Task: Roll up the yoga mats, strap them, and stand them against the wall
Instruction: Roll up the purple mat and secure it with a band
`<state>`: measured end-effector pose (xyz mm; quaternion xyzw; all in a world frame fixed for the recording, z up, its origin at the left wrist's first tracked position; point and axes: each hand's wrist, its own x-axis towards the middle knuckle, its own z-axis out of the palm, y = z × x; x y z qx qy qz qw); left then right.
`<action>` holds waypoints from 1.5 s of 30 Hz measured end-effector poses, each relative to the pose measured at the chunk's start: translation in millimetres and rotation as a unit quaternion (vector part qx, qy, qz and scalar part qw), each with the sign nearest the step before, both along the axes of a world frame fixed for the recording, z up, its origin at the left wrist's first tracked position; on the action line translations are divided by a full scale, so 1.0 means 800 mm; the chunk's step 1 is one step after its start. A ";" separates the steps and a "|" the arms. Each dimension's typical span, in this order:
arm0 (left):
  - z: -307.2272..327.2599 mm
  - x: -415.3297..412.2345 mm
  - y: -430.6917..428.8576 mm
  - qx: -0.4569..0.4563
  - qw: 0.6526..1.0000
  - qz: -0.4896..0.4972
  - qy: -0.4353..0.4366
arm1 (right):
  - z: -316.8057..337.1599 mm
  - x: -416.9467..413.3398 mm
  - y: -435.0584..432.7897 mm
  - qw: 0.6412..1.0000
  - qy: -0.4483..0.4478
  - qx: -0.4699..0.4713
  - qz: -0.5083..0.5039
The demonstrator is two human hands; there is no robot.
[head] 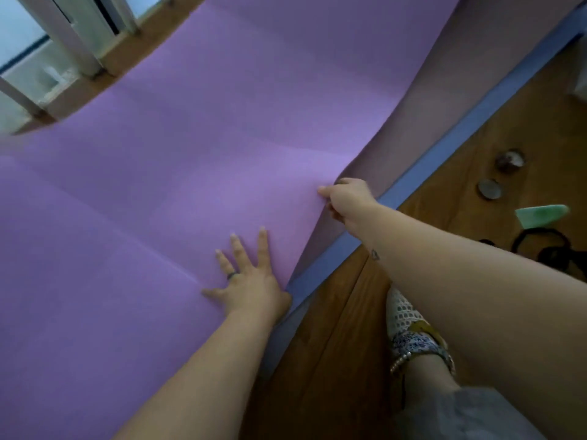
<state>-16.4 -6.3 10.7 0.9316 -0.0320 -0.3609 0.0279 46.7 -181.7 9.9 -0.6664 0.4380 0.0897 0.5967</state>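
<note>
The left hand (251,277) lies flat, fingers spread and straight, pressing on the purple yoga mat (190,138) near its right edge. Just beyond it, the right hand (347,198) is clenched on that same edge, thumb on top, lifting it so a duller mauve underside shows. The purple mat spreads unrolled to the left and far side, faintly creased. Beneath its raised edge a blue mat (470,128) lies flat on the wooden floor (333,344).
</note>
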 end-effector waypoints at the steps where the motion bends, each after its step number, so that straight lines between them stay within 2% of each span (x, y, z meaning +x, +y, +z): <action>1: 0.020 0.005 -0.003 -0.007 0.999 0.030 0.015 | 0.023 0.009 -0.002 0.999 -0.027 -0.020 -0.007; 5: 0.115 0.028 -0.017 -0.085 0.989 0.110 0.050 | 0.140 0.033 -0.014 0.989 -0.123 -0.080 0.003; 8: 0.188 0.047 -0.024 -0.178 0.972 0.153 0.032 | 0.247 0.002 -0.011 0.984 -0.161 0.008 0.079; 10: 0.231 0.054 -0.028 -0.240 0.954 0.177 0.014 | 0.308 -0.040 -0.007 0.979 -0.124 0.032 0.158; 13: 0.283 0.049 -0.036 -0.310 0.922 0.234 -0.001 | 0.366 -0.109 -0.007 0.955 -0.037 0.010 0.295; 16: 0.340 0.038 -0.048 -0.375 0.875 0.305 -0.004 | 0.395 -0.177 0.009 0.904 0.053 -0.063 0.420; 19: 0.398 0.033 -0.064 -0.455 0.823 0.339 -0.008 | 0.407 -0.225 0.034 0.871 0.061 -0.133 0.469; 25: 0.497 0.017 -0.093 -0.581 0.735 0.345 -0.061 | 0.423 -0.257 0.045 0.895 -0.010 -0.192 0.402; 29: 0.547 0.015 -0.102 -0.611 0.704 0.358 -0.053 | 0.439 -0.273 0.040 0.898 -0.021 -0.204 0.389; 32: 0.578 0.011 -0.110 -0.635 0.683 0.357 -0.055 | 0.451 -0.279 0.048 0.903 -0.043 -0.175 0.389; 35: 0.601 -0.003 -0.117 -0.652 0.674 0.343 -0.054 | 0.466 -0.287 0.058 0.904 -0.071 -0.113 0.406; 36: 0.605 -0.007 -0.119 -0.662 0.659 0.354 -0.044 | 0.472 -0.291 0.060 0.911 -0.086 -0.072 0.396; 37: 0.611 -0.012 -0.121 -0.671 0.640 0.373 -0.030 | 0.478 -0.295 0.060 0.922 -0.110 -0.025 0.370; 39: 0.618 -0.020 -0.123 -0.683 0.601 0.415 -0.013 | 0.490 -0.300 0.053 0.950 -0.161 0.073 0.255; 40: 0.620 -0.023 -0.123 -0.683 0.599 0.418 -0.017 | 0.496 -0.302 0.046 0.957 -0.177 0.113 0.197; 42: 0.623 -0.027 -0.124 -0.684 0.605 0.407 -0.032 | 0.508 -0.304 0.029 0.953 -0.189 0.189 0.144; 45: 0.626 -0.036 -0.129 -0.700 0.587 0.407 0.001 | 0.521 -0.309 0.004 0.930 -0.186 0.275 0.159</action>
